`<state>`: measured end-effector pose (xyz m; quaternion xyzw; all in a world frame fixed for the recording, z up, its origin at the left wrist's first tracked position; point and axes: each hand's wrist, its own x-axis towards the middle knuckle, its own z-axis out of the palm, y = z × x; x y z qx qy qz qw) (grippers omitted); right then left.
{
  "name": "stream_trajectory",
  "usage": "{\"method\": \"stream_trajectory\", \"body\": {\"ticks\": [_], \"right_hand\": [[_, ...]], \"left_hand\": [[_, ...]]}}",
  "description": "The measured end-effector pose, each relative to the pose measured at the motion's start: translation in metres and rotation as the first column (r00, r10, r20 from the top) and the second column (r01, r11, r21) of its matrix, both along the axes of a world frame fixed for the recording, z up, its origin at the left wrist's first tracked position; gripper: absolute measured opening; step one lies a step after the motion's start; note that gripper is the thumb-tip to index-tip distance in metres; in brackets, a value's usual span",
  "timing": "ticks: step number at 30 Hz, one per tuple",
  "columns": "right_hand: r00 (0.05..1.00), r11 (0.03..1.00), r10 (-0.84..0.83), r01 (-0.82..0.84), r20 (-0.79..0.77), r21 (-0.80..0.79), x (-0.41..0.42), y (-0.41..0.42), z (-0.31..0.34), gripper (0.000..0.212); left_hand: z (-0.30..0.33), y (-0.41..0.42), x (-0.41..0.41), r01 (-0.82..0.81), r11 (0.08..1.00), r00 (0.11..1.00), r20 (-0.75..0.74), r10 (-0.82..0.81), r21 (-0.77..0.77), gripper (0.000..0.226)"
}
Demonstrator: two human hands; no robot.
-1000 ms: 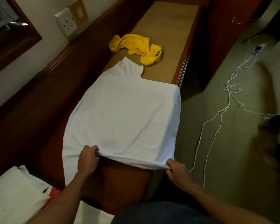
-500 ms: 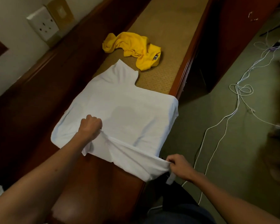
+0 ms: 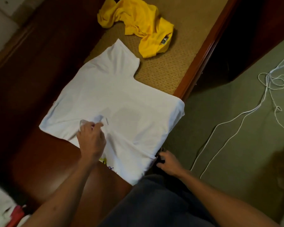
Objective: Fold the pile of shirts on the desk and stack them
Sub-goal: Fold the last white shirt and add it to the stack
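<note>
Midway, the white cotton shirt (image 3: 115,102) is half folded, its hem pinched by both hands (image 3: 91,140) (image 3: 168,162); the crumpled yellow shirt (image 3: 138,23), upper centre, remains unfolded.

A T-shirt (image 3: 115,102) lies spread across the middle of the frame on the desk (image 3: 44,163), with 1 sleeve reaching toward the upper centre and its right edge hanging over the desk's edge. A second, crumpled shirt (image 3: 138,23) lies at the top centre, just beyond the sleeve and apart from it, on the desk's patterned inlay (image 3: 162,71). The left hand (image 3: 92,141) rests on the near part of the T-shirt, left of centre. The right hand (image 3: 168,163) is at the T-shirt's lower right corner, off the desk's edge. A loose cord (image 3: 236,118) lies on the floor (image 3: 228,145) at the right of the frame. More folded fabric (image 3: 0,203) sits in the lower left corner.
</note>
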<state>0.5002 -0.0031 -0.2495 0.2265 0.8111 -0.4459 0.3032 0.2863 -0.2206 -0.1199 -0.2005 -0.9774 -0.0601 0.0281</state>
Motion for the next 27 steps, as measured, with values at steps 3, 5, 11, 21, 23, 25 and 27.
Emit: {"method": "stream_trajectory", "body": {"ticks": [3,5,11,21,23,25,27], "right_hand": [[0.999,0.999,0.045,-0.045,-0.001,-0.015,-0.006,0.003,-0.001,0.028],[0.998,0.998,0.057,-0.057,-0.025,-0.002,-0.015,0.008,0.021,0.012],[0.99,0.99,0.118,-0.112,-0.071,0.086,-0.02,0.022,0.037,0.01],[0.991,0.965,0.102,-0.076,-0.092,0.251,-0.018,0.005,0.062,0.008],[0.984,0.941,0.146,-0.106,-0.102,0.321,-0.019,0.003,0.073,0.02],[0.972,0.917,0.188,-0.122,-0.143,0.38,-0.025,-0.003,0.087,0.026],[0.956,0.904,0.212,-0.113,-0.202,0.412,-0.037,-0.014,0.106,0.021]], "left_hand": [[-0.012,-0.029,0.069,0.01,1.0,0.988,0.155,-0.009,-0.01,0.03],[-0.027,-0.042,0.1,0.041,0.991,0.933,0.36,0.008,-0.126,0.056],[-0.046,-0.066,0.109,0.044,0.978,0.832,0.549,0.078,-0.206,0.091],[-0.036,-0.066,0.114,-0.134,0.987,0.827,0.54,0.16,-0.087,0.083],[-0.031,-0.067,0.118,-0.225,0.974,0.841,0.499,0.21,-0.031,0.068],[-0.028,-0.069,0.122,-0.317,0.948,0.839,0.471,0.273,0.014,0.059],[-0.026,-0.074,0.124,-0.372,0.928,0.825,0.468,0.315,0.032,0.053]]}}
